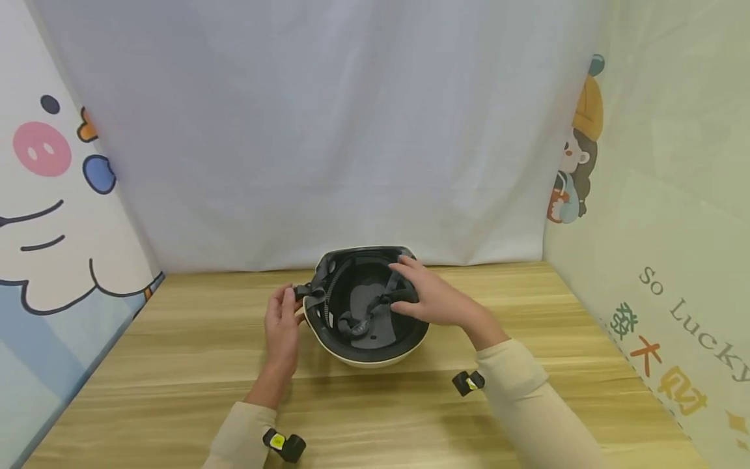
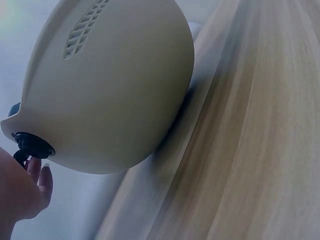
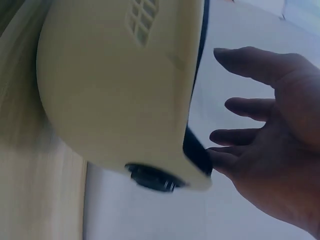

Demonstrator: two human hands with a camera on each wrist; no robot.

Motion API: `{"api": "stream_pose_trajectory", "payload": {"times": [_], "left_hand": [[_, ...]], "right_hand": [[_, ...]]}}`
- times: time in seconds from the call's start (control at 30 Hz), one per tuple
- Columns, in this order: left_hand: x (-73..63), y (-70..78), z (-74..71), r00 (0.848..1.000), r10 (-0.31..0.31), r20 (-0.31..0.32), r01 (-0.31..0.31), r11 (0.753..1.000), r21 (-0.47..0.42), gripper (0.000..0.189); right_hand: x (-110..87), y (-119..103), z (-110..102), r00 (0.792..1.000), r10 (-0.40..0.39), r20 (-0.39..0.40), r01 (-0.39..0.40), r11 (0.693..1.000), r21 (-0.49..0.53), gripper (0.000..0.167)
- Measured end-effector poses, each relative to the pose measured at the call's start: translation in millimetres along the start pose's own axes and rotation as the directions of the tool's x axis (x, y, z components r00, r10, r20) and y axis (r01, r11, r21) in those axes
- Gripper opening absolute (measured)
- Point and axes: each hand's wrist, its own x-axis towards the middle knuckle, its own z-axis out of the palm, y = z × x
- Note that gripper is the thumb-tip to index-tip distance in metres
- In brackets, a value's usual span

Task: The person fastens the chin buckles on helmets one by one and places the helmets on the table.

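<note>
An upside-down cream helmet sits on the table, its black lining and chin strap facing up. At its left rim my left hand pinches the black side knob, with fingertips just beneath it in the left wrist view. My right hand reaches over the right rim, thumb and fingers spread above the lining beside a dark strap. In the right wrist view the right hand has its fingers apart, some fingertips near the rim by another black knob.
The wooden table ends at a white curtain behind the helmet. Printed panels stand left and right. Black camera mounts are strapped near both sleeves.
</note>
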Motion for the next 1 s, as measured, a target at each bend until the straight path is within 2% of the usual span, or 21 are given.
{"api": "stream_pose_trajectory", "payload": {"times": [0.1,0.2,0.33,0.5,0.63,0.83,1.0], "left_hand": [[-0.1,1.3,0.3,1.000,0.007,-0.006,-0.007,1.000,0.002,0.041],[-1.4,1.5,0.4,1.000,0.006,-0.010,-0.006,1.000,0.003,0.044],[-1.3,1.1,0.2,1.000,0.023,-0.010,-0.023,1.000,-0.001,0.044],[1.4,3.1,-0.2,0.998,0.054,-0.013,-0.054,0.999,0.002,0.042],[2.6,5.3,-0.7,0.999,0.054,-0.006,-0.054,0.998,0.013,0.043],[0.1,8.7,-0.5,0.999,0.044,-0.015,-0.044,0.999,-0.008,0.029],[-0.6,7.7,-0.1,0.999,0.049,-0.011,-0.050,0.998,-0.024,0.028]], "right_hand": [[12.7,-12.3,2.7,0.995,0.003,0.104,0.006,0.997,-0.083,0.075],[24.1,-20.9,8.3,0.979,0.019,0.203,0.016,0.986,-0.168,0.076],[36.6,-30.1,17.9,0.946,0.053,0.318,0.035,0.964,-0.264,0.078],[49.9,-41.1,28.8,0.895,0.091,0.437,0.054,0.950,-0.308,0.081],[55.8,-47.9,34.6,0.867,0.109,0.485,0.066,0.942,-0.329,0.082],[63.2,-45.6,42.2,0.847,0.126,0.516,0.085,0.927,-0.366,0.078],[64.8,-40.5,45.0,0.833,0.159,0.530,0.094,0.903,-0.418,0.071]]}}
